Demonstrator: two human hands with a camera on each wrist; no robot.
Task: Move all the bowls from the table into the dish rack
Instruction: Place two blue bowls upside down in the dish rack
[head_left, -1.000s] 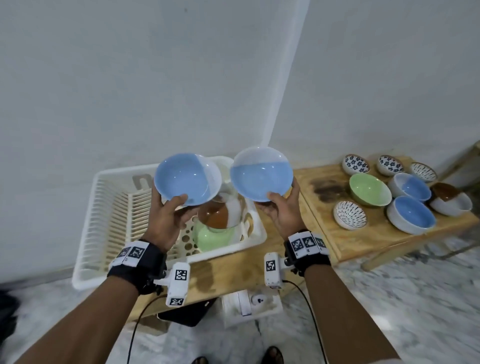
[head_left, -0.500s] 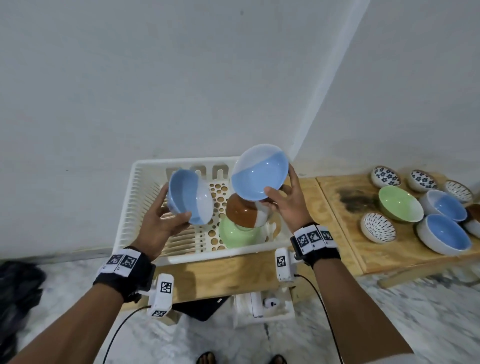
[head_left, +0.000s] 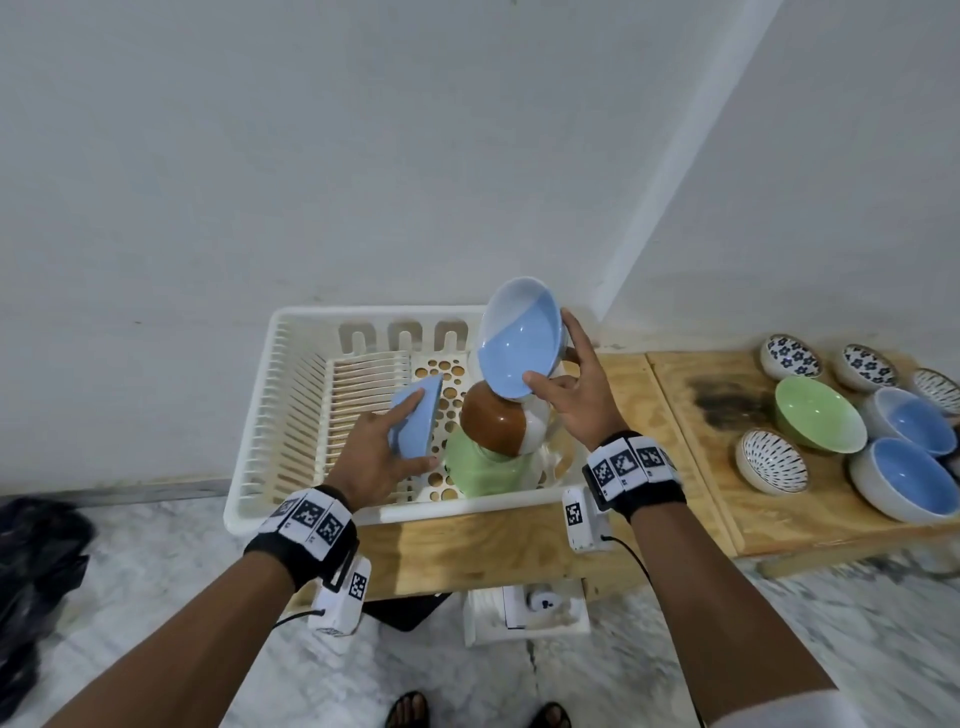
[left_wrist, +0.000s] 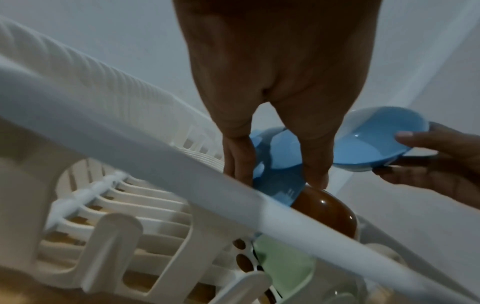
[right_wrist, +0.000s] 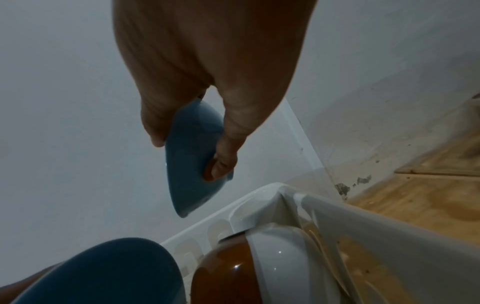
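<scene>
Left hand (head_left: 382, 451) gripping a blue bowl (head_left: 415, 415) on edge inside the white rack (head_left: 291, 415), just left of the brown bowl (head_left: 493, 423) atop a green bowl (head_left: 480, 470), right hand (head_left: 582, 400) clasping a second blue bowl (head_left: 517, 351) tilted above them, seven more bowls (head_left: 818, 418) on the table (head_left: 727, 493) at right

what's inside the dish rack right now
In the dish rack: a green bowl upside down, with a brown-and-white bowl on top. The left hand holds a blue bowl on edge inside it. The rack floor under them is hidden.
</scene>
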